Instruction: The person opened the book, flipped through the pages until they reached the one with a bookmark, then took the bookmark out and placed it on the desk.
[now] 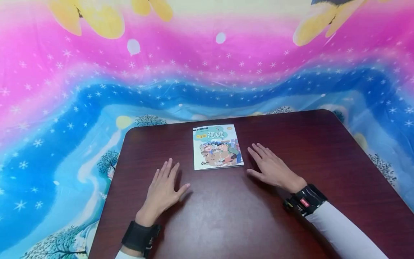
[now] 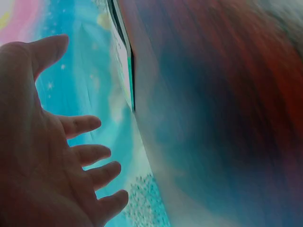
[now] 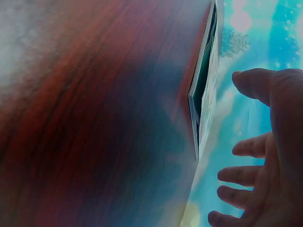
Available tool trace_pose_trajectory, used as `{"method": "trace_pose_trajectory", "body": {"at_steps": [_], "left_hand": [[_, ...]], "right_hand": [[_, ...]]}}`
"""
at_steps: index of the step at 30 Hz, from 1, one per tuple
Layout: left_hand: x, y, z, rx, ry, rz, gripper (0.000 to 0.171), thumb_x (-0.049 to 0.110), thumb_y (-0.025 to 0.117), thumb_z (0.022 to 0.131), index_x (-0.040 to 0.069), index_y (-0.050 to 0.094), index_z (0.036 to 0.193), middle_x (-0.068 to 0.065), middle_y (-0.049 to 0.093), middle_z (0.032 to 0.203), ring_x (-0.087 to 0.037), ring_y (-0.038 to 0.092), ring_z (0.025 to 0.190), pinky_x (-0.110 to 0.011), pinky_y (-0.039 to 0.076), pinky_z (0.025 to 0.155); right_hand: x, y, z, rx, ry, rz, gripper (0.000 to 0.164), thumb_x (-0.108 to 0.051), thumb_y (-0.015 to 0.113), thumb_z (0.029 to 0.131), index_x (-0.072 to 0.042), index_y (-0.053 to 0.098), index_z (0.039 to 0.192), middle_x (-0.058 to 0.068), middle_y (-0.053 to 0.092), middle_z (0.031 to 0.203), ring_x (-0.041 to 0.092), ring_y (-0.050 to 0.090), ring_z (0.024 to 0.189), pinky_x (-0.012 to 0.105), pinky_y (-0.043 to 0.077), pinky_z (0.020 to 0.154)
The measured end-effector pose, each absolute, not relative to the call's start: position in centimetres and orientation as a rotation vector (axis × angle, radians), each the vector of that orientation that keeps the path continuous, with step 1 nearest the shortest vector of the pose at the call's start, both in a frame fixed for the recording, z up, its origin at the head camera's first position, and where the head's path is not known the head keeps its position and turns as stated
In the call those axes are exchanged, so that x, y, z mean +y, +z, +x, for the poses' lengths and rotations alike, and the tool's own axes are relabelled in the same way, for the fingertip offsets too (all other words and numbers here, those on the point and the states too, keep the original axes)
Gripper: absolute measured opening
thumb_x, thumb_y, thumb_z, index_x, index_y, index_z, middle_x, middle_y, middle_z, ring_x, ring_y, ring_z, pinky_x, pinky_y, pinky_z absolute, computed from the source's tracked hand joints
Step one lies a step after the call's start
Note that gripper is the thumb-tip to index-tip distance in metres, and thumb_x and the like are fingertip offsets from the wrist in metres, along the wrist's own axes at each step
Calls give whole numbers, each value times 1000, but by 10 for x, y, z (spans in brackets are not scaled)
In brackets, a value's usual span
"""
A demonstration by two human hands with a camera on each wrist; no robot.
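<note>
A thin picture book (image 1: 217,147) with a cartoon cover lies face up near the far side of the dark table. My left hand (image 1: 164,190) is held to the lower left of it, fingers spread and nothing in them. To the book's right is my right hand (image 1: 275,167), its fingers straight and its fingertips a short way from the book's edge. In the left wrist view the book (image 2: 122,56) appears edge-on beyond the thumb. The right wrist view shows the book (image 3: 204,90) from its side, the cover slightly lifted from the pages.
The reddish-brown tabletop (image 1: 213,212) has rounded far corners. Behind and beside it hangs a pink and blue cloth (image 1: 194,72) printed with snowflakes and trees. Each wrist wears a black strap (image 1: 308,199) with a camera.
</note>
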State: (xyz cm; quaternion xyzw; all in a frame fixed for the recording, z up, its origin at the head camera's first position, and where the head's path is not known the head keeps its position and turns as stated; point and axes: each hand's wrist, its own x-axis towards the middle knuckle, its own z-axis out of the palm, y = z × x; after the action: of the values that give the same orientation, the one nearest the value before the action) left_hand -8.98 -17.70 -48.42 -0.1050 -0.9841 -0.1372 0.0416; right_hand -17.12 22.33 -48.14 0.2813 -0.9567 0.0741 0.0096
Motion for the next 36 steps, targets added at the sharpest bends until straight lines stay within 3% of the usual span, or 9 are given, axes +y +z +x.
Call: {"method": "trace_pose_trajectory", "body": {"at_steps": [9, 13, 20, 26, 36], "left_hand": [[-154, -486, -115, -3089, -464, -623, 91, 64, 54, 87, 8, 32, 155, -14, 20, 164, -27, 17, 150, -47, 21, 118], [-145, -483, -136, -3132, -410, -753, 94, 64, 53, 88, 6, 24, 157, -17, 13, 165, -29, 11, 150, -46, 19, 118], [-123, -480, -173, -3093, -347, -878, 94, 60, 55, 89, 8, 20, 158, -17, 9, 165, -31, 8, 151, -44, 15, 119], [-113, -489, -171, -3220, -322, -959, 94, 60, 53, 90, 9, 16, 159, -14, 3, 166, -28, 2, 151, -43, 18, 119], [-113, -489, -162, -3289, -364, -959, 93, 61, 53, 89, 10, 17, 159, -14, 2, 166, -27, 2, 151, -43, 23, 117]], "right_hand": [[203, -486, -190, -2955, 306, 1107, 84, -55, 55, 91, -7, 31, 155, 16, 30, 160, 31, 23, 147, 50, 29, 114], [192, -486, -204, -2943, 311, 1243, 83, -54, 53, 93, -5, 30, 155, 18, 25, 161, 33, 22, 147, 50, 31, 112], [180, -482, -224, -2933, 353, 1250, 79, -52, 51, 95, -6, 29, 156, 17, 23, 162, 34, 20, 148, 50, 32, 112], [174, -493, -219, -2980, 367, 1310, 73, -50, 49, 96, -8, 34, 154, 16, 26, 162, 32, 23, 147, 47, 33, 112], [173, -497, -213, -2966, 311, 1348, 61, -42, 51, 98, -9, 44, 149, 16, 31, 159, 28, 29, 145, 45, 37, 110]]}}
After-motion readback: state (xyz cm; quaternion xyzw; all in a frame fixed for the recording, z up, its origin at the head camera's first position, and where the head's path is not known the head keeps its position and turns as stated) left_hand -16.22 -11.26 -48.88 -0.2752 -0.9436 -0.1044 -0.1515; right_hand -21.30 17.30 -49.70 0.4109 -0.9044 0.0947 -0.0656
